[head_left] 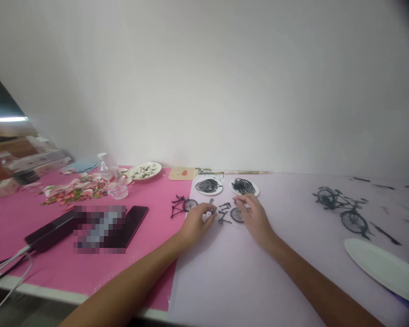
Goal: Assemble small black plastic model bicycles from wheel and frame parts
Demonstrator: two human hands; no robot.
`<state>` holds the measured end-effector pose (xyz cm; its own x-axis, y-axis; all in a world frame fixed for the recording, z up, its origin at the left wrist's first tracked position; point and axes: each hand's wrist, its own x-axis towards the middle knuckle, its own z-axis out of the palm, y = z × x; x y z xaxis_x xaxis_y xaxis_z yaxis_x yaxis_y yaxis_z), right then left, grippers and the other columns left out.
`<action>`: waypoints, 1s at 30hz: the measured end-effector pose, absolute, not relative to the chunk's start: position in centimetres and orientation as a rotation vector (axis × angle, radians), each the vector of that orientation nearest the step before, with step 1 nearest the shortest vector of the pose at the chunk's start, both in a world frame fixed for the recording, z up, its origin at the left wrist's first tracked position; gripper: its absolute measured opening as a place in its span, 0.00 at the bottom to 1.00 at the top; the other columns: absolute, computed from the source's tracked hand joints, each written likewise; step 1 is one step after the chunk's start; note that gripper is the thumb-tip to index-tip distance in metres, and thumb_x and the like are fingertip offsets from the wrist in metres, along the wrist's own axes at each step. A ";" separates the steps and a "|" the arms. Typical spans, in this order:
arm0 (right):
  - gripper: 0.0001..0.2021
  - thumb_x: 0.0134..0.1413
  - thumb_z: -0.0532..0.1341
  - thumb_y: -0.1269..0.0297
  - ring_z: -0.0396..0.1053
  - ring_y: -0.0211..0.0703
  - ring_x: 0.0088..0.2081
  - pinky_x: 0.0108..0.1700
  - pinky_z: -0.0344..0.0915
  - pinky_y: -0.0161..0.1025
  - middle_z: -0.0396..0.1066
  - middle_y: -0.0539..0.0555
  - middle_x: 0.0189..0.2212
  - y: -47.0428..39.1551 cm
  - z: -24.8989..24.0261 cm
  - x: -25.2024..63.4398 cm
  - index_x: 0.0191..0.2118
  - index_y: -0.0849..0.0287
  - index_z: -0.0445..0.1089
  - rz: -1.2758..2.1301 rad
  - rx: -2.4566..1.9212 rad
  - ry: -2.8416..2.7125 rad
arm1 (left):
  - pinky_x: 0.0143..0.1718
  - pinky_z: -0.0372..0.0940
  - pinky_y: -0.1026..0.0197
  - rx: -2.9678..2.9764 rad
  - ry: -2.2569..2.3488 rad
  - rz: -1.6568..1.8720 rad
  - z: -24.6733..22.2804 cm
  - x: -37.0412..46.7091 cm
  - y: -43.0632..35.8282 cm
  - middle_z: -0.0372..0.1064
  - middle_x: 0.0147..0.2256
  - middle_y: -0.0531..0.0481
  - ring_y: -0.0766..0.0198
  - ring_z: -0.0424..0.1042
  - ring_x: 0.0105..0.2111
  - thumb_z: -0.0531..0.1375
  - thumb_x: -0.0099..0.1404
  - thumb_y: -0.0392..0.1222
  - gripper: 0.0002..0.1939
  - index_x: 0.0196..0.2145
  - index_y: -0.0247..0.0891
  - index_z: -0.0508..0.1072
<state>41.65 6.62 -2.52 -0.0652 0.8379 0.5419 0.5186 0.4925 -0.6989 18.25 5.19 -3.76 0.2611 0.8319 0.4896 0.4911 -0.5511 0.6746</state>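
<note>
My left hand (pixel 197 223) is closed, thumb and forefinger pinched around something small and dark that I cannot make out. Across from it, my right hand (pixel 255 218) also pinches; a thin pale line runs from its fingertips, too fine to name. Between the hands lie a small black model bicycle frame (pixel 224 218) and some small dark parts (pixel 225 206). A spoked wheel (pixel 236 215) shows beside my right fingers, partly covered by them. Left of my left hand lies another black bicycle frame (pixel 177 205) with a wheel (pixel 190 205).
Two white plates hold black wheels (pixel 208 185) and black parts (pixel 242 185). A model bicycle (pixel 342 209) stands right, near a white oval plate (pixel 381 265). On the pink side are a phone (pixel 136 222), a power bank (pixel 51 229), a bottle (pixel 104 169) and petals (pixel 77 185).
</note>
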 end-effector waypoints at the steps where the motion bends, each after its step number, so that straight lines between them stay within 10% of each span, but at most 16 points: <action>1: 0.13 0.70 0.56 0.53 0.70 0.52 0.49 0.44 0.72 0.44 0.70 0.58 0.46 6.2 -2.5 41.1 0.46 0.53 0.74 0.439 -1.126 -1.726 | 0.46 0.69 0.55 2.149 1.205 1.204 -3.8 18.3 5.2 0.78 0.47 0.45 0.56 0.76 0.43 0.60 0.71 0.43 0.12 0.50 0.41 0.77; 30: 0.11 0.67 0.60 0.55 0.75 0.50 0.43 0.41 0.70 0.42 0.79 0.55 0.42 4.9 -2.4 39.8 0.43 0.53 0.78 0.585 -1.143 -1.793 | 0.42 0.68 0.57 2.117 1.196 1.182 -3.9 18.3 5.1 0.79 0.44 0.45 0.57 0.75 0.40 0.61 0.71 0.45 0.12 0.49 0.41 0.77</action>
